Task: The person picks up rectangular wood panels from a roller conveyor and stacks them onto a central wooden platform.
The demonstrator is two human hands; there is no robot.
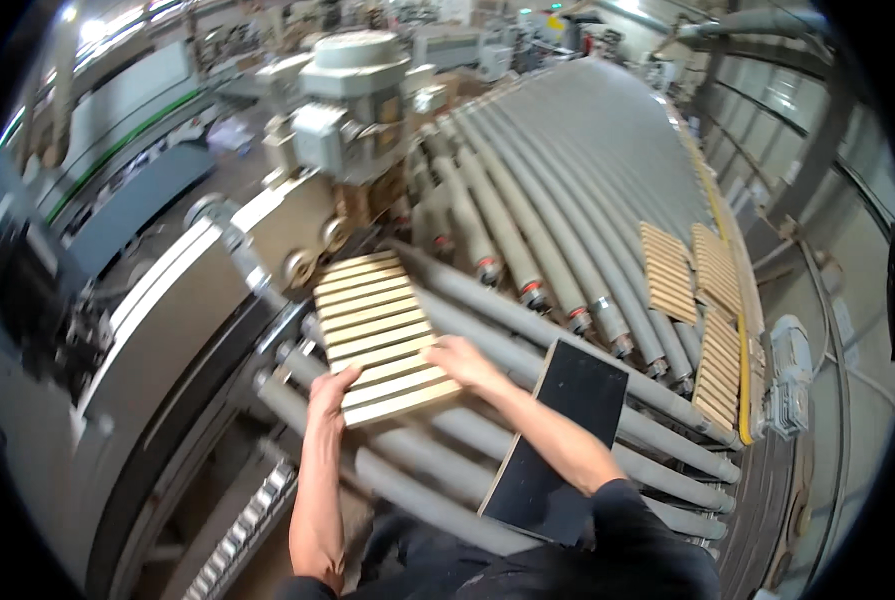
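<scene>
A slatted pale wooden panel [377, 320] lies on the grey rollers [527, 330] of a conveyor, its far end at the mouth of a grey machine [352, 110]. My left hand [329, 392] presses on the panel's near left corner. My right hand [459, 362] rests flat on its near right edge. Both hands touch the panel without closing around it. A black board [562, 430] leans on the rollers just right of my right forearm.
Several more slatted wooden panels [692, 290] lie along the conveyor's right side beside a yellow rail [739, 350]. A small grey motor [787, 370] sits at the right edge. A toothed track [242, 535] runs below my left arm.
</scene>
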